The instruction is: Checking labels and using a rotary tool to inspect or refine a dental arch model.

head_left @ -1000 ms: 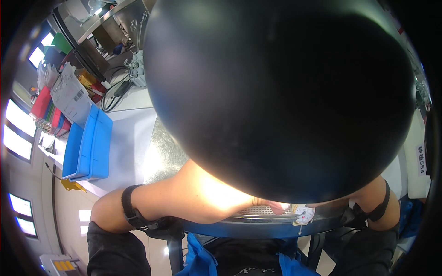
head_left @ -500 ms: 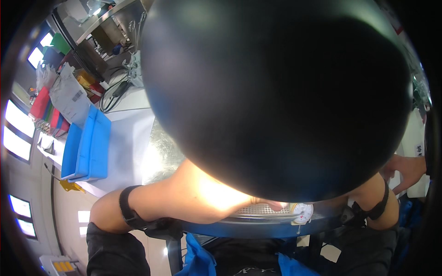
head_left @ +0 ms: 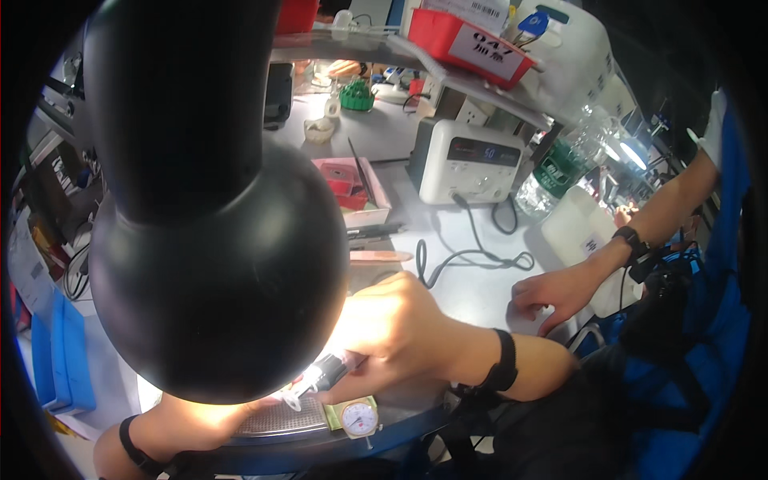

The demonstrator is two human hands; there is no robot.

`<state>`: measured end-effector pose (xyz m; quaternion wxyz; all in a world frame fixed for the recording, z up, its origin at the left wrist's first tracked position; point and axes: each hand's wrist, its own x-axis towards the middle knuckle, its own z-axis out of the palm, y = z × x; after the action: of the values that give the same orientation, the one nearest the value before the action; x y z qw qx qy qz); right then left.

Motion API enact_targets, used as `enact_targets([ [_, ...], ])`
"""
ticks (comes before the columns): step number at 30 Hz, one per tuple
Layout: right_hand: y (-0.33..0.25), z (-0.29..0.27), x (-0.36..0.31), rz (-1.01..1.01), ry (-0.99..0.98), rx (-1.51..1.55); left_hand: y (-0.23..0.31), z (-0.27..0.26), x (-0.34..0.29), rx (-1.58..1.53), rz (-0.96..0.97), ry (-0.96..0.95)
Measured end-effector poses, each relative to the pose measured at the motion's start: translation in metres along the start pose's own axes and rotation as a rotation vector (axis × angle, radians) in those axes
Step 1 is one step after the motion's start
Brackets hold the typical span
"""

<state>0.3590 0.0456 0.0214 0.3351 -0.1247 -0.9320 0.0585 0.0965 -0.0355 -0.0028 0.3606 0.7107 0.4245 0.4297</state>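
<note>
Brightly lit, my right hand (head_left: pixel 392 328) is closed around a grey, barrel-shaped handpiece (head_left: pixel 330 371) pointing down and left. By its lower end is a small whitish, translucent piece (head_left: pixel 294 400); whether it is attached I cannot tell. A black dome-shaped lamp head (head_left: pixel 220 280) covers much of the work spot. My left hand (head_left: pixel 204 420) comes in from the lower left, and its fingers are mostly hidden under the lamp. Beneath the hands lies a perforated metal grate (head_left: pixel 280 422). A round white dial gauge (head_left: pixel 360 418) rests at its right end.
A white control box (head_left: pixel 472 164) with a lit display and grey cable (head_left: pixel 480 260) stands behind. Near it are a pink tray (head_left: pixel 376 214), a plastic bottle (head_left: pixel 552 180) and a red bin (head_left: pixel 468 48) on a shelf. A co-worker's hand (head_left: pixel 560 296) rests on the table at right.
The view has swung to the right, so the lamp head now appears farther left. My right hand with the handpiece, the control box and more of the co-worker's arm have come into sight.
</note>
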Motion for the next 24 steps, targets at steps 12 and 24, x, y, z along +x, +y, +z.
enact_targets([
  [12, 0.002, -0.001, -0.004, -0.037, -0.036, -0.055, 0.034, 0.005, -0.016, -0.151, -0.308, -0.144],
  [24, 0.002, 0.002, -0.005, -0.026, 0.001, -0.051, 0.027, 0.007, -0.013, -0.088, -0.087, -0.139],
])
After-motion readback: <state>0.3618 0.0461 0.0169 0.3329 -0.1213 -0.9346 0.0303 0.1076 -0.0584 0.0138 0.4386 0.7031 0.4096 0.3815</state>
